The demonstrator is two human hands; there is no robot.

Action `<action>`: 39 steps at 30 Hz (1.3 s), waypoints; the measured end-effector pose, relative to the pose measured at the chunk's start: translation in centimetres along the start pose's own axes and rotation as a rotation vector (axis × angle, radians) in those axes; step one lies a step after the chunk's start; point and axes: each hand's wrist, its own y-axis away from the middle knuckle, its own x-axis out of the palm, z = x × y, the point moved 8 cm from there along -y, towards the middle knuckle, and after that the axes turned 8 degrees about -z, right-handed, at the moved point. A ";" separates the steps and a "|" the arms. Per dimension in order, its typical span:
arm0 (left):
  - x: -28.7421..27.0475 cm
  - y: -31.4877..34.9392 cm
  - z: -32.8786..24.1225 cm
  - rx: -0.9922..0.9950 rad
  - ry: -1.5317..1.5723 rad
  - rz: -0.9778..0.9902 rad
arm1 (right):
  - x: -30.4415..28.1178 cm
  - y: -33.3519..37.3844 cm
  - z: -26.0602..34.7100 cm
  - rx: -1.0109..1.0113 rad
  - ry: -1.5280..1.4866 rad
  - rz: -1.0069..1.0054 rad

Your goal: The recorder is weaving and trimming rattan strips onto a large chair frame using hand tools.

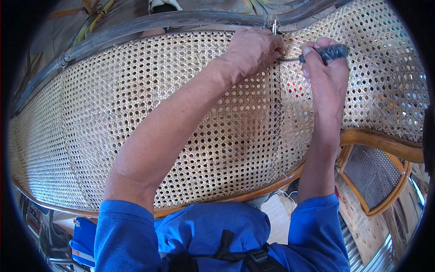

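Right hand [327, 70] grips a dark-handled tool [334, 53] toward the far edge of cane webbing [213, 136]; left hand [253, 51] curls, hold unclear, its forearm [167, 124] blocking mid-panel. Dark pole [181, 20] beyond; blue box [84, 240] near left.

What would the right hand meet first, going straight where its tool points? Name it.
Likely the left hand, near the tip of the tool; depth is unclear, so the woven cane might come first.

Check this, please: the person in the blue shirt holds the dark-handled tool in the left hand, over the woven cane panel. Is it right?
Not quite: the head view shows the dark-handled tool in the right hand, not the left hand. The blue shirt and woven cane panel are right.
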 end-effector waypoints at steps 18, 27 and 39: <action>0.6 0.4 0.4 -0.036 0.014 0.039 | 2.5 -3.3 2.0 -0.573 0.395 -0.006; 0.7 0.5 0.4 -0.063 -0.018 0.043 | 2.3 -3.5 1.0 -0.369 0.233 0.061; 0.2 0.5 0.2 0.002 -0.015 -0.076 | 2.1 -3.7 0.8 -0.303 0.146 0.052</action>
